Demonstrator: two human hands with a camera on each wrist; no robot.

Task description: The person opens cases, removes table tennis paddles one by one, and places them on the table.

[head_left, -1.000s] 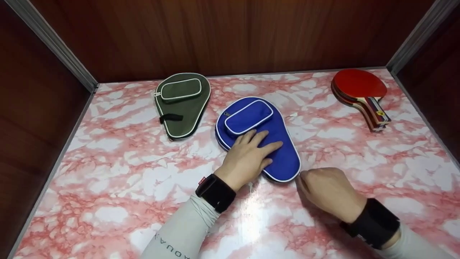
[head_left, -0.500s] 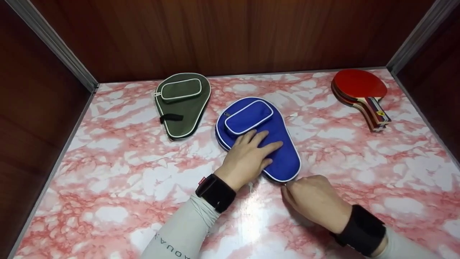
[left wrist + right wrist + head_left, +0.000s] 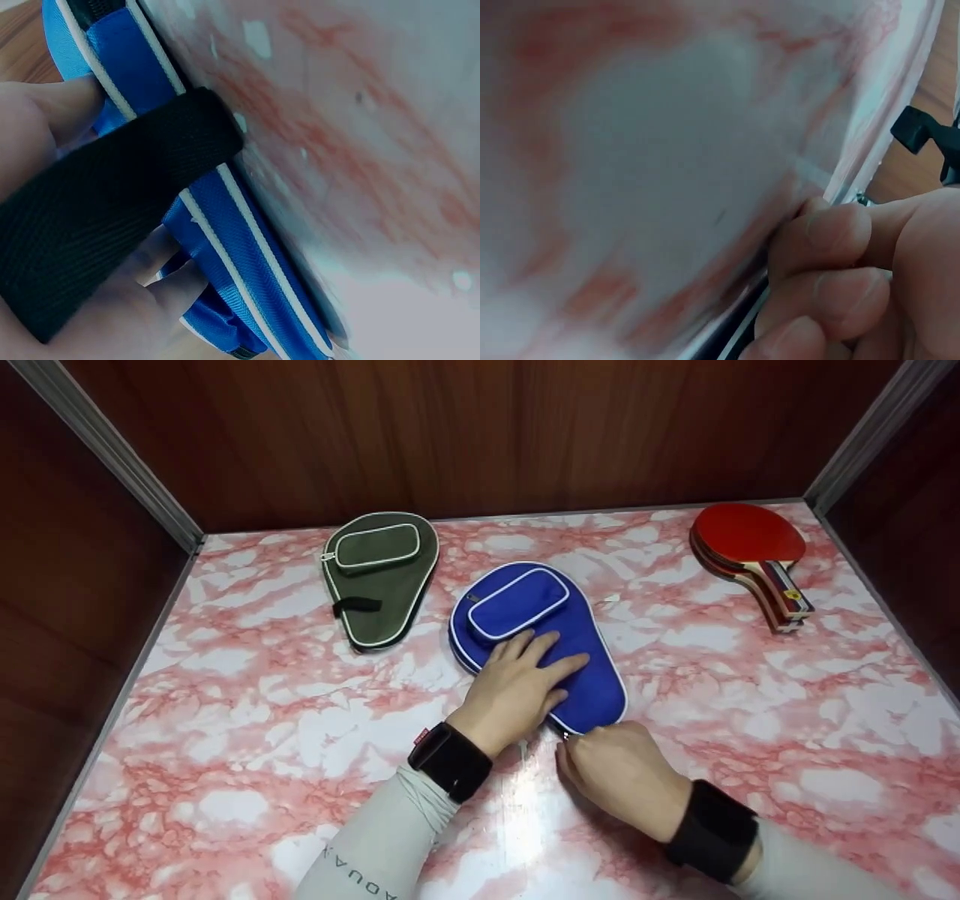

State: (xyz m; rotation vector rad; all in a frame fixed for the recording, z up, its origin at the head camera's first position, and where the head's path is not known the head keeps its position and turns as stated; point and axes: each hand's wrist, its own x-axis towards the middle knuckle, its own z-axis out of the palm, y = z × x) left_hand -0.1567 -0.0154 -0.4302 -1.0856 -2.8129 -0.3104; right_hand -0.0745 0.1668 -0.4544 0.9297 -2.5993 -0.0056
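A blue table tennis racket case [image 3: 589, 626] with white piping lies flat in the middle of the table, narrow end toward me. My left hand [image 3: 514, 690] rests spread on it, just below its raised pocket [image 3: 519, 604]. In the left wrist view, a black strap [image 3: 112, 172] crosses the case's blue side, and part of a zipper [image 3: 97, 7] shows near the top. At the narrow end, my right hand [image 3: 626, 772] has its fingers curled and pinches the zipper pull [image 3: 566, 737], mostly hidden by the fingers.
A dark green racket case [image 3: 382, 604] with a black strap lies at the back left. Stacked table tennis rackets [image 3: 750, 536], red side up, lie at the back right. Wood-grain panels [image 3: 480, 435] wall in the red-and-white marbled table [image 3: 247, 735].
My right hand has moved left around the narrow end of the blue case, along its edge. My left hand has stayed in place on the case.
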